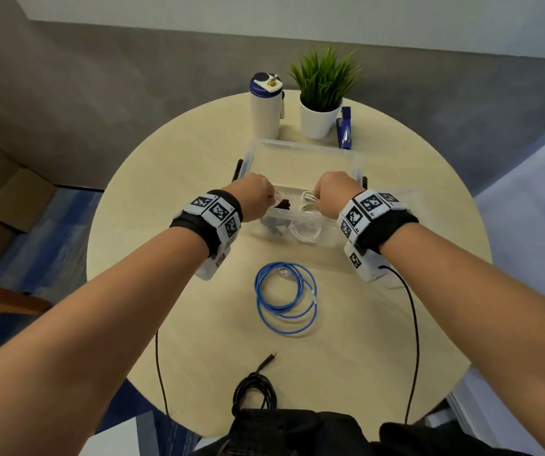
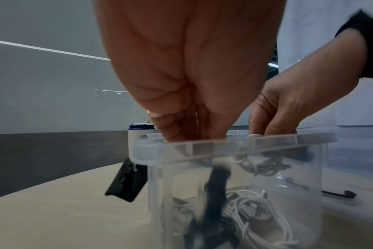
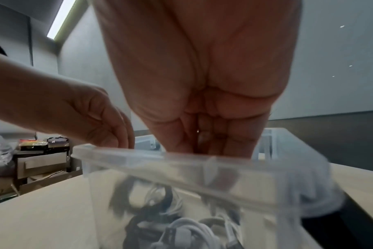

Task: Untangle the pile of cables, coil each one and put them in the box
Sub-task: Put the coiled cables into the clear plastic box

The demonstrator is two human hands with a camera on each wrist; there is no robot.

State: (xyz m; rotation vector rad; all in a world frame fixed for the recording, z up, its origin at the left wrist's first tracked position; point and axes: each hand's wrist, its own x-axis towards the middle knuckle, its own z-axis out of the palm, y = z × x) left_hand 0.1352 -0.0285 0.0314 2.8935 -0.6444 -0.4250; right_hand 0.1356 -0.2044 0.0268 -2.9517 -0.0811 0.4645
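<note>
A clear plastic box (image 1: 300, 148) stands mid-table. Both hands reach down over its near rim. My left hand (image 1: 272, 199) pinches a black cable (image 2: 215, 185), which hangs inside the box below the fingers (image 2: 177, 131). My right hand (image 1: 319, 200) holds a bunch of white cable (image 1: 307, 197) just under the rim (image 2: 224, 144). More white cable (image 2: 256, 210) lies on the box floor. On the table in front of the box lies a coiled blue cable (image 1: 286, 297). A loosely bunched black cable (image 1: 254, 390) with a free plug (image 1: 269, 357) sits at the near edge.
Behind the box stand a white bottle with a blue cap (image 1: 264, 103), a potted plant (image 1: 320, 116) and a blue tape dispenser (image 1: 345, 126). A clear lid (image 1: 406, 199) lies right of the box. Black latches (image 2: 126, 183) hang from the box ends. Wrist-camera leads (image 1: 414, 324) cross the table.
</note>
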